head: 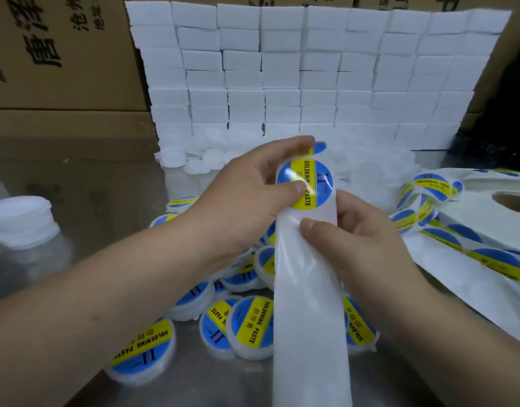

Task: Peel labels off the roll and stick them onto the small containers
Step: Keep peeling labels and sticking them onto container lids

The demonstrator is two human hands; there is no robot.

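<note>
A long white paper backing strip point(308, 318) runs up the middle of the view, held above a shiny metal worktop point(91, 183), and near its upper end sits a round blue-and-yellow "soldering paste" label point(307, 183). The left hand point(253, 189) has its grip closed on that upper end: the fingers curl over the top of the strip and the thumb presses on the label's left edge. Just below the label, the right hand point(361, 239) pinches the strip, thumb in front and fingers behind. Under and to both sides of the strip lies a pile of small round white plastic containers already bearing labels point(250, 327). Right of the strip lies the big white label roll point(473, 207), with loose loops of labels beside it. Beyond the strip's top is a heap of bare white containers point(200, 160), in front of a wall of stacked white boxes point(311, 77). Far left of the strip stands a stack of white discs point(24, 221).
</note>
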